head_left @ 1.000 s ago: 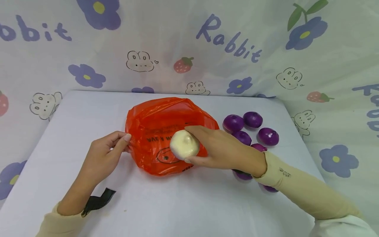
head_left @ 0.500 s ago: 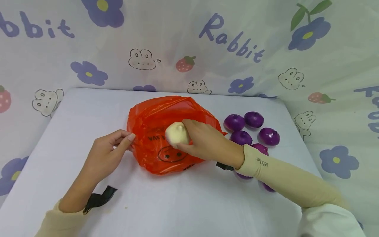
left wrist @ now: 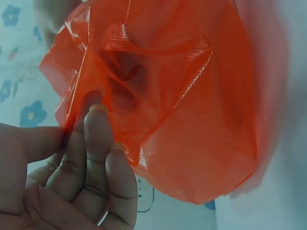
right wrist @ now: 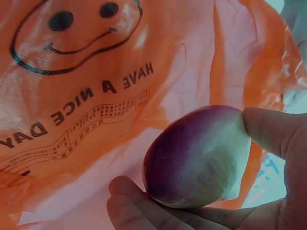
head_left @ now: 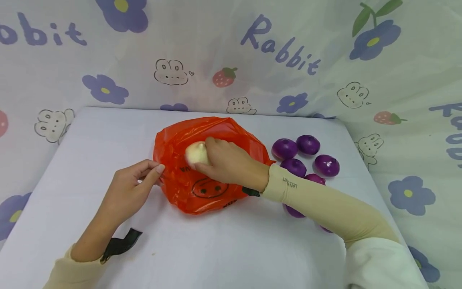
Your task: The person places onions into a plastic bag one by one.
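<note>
An orange-red plastic bag [head_left: 213, 200] lies on the table with its mouth spread wide; a smiling face and lettering are printed on it. My left hand [head_left: 131, 188] pinches the bag's left edge between thumb and fingers. Inside the mouth, my right hand [head_left: 231, 162] grips an onion [head_left: 196, 153], cream on the side facing the head camera. The right wrist view shows that the onion [right wrist: 196, 158] is purple over its other half, with thumb and fingers on opposite sides of it. In the left wrist view, the bag [left wrist: 192, 139] drapes from the fingers, and dark shapes show through its film.
Several glossy purple onions [head_left: 293, 167] lie grouped on the right of the white table [head_left: 231, 249], some partly hidden under the right forearm. A patterned curtain [head_left: 202, 44] hangs behind the table. Black straps [head_left: 122, 243] hang at both wrists.
My right hand has carried the onion left and further in over the bag's mouth. The left hand keeps its hold on the bag's edge with little movement.
</note>
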A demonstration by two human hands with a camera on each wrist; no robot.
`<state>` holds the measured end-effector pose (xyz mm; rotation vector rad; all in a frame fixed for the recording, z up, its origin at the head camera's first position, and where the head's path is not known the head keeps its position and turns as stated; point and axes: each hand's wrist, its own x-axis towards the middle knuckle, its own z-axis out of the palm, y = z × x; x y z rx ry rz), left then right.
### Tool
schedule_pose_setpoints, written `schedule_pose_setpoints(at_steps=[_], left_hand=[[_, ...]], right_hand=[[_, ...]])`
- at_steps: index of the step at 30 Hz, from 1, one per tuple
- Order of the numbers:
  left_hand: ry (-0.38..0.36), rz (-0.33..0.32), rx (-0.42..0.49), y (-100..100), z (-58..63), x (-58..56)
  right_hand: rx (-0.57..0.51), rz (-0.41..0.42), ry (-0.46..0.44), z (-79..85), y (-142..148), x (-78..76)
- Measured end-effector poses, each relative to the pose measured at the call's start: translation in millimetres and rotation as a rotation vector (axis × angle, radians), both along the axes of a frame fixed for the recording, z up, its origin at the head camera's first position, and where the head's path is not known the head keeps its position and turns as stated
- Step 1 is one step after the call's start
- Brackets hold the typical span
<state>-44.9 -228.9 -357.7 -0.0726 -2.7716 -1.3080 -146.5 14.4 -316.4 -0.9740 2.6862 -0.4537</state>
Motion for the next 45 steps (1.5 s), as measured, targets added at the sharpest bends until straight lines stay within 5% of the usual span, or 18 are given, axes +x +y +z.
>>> schedule_pose_setpoints(at_steps=[10, 19, 36, 45], left_hand=[[-0.013, -0.001, -0.005, -2, 1.3, 1.3], [0.01, -0.016, -0.01, -1, -1.7, 1.4], [0.011, -0.021, 0.011, 0, -1.2, 0.5], [0.023, -0.017, 0.009, 0, 0.7, 0.0]], right_hand=[[-0.046, -0.065, -0.04, -12.3, -17, -19.0], [-0.078, 0.051, -0.05, -37.3, -26, -41.9], [-0.161, 0.089, -0.063, -74.3, -49, -74.2], [-0.273, 0.109, -0.096, -79.7, -60, -82.0]])
